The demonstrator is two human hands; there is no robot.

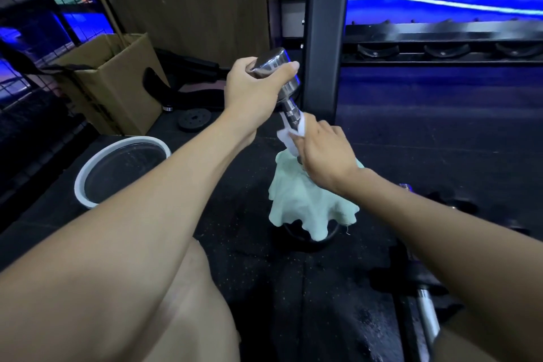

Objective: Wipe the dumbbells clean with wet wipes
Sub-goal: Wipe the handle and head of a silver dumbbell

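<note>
Left hand [252, 88] grips upper chrome head of dumbbell [282, 79], tilted above floor. Right hand [326, 150] pinches white wet wipe [289, 132] around handle. Green cloth [308, 200] drapes lower end.

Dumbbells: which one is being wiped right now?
The chrome dumbbell, held tilted by the left hand while the right hand rubs a white wet wipe on its handle. The dark dumbbell lies untouched on the floor, lower right.
</note>
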